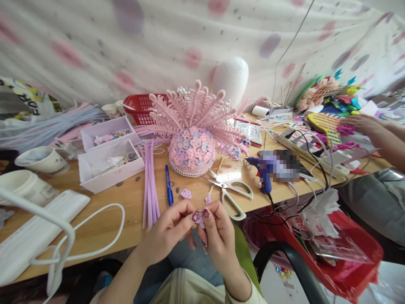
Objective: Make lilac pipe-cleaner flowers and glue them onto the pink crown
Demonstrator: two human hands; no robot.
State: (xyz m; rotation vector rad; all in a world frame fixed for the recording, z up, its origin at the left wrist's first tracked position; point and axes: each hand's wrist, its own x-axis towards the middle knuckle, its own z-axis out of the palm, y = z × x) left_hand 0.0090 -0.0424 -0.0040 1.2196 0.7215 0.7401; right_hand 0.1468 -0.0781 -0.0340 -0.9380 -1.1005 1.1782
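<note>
My left hand (169, 230) and my right hand (218, 236) meet at the table's front edge, fingers pinched together on a small purple pipe-cleaner piece (200, 220). A finished little purple flower (186, 194) lies on the table just beyond my hands. Behind it stands a pink and purple pipe-cleaner headdress (193, 135) with fanned pink sprays. A bundle of purple pipe cleaners (150, 185), a blue marker (168, 185) and white-handled scissors (230, 192) lie close by.
A blue glue gun (264, 171) rests at the right, its cable trailing off the wooden table (120, 215). White trays (109, 166) of beads, bowls and a red basket (139, 105) sit at the left. Another person's hand (363, 124) works at the far right.
</note>
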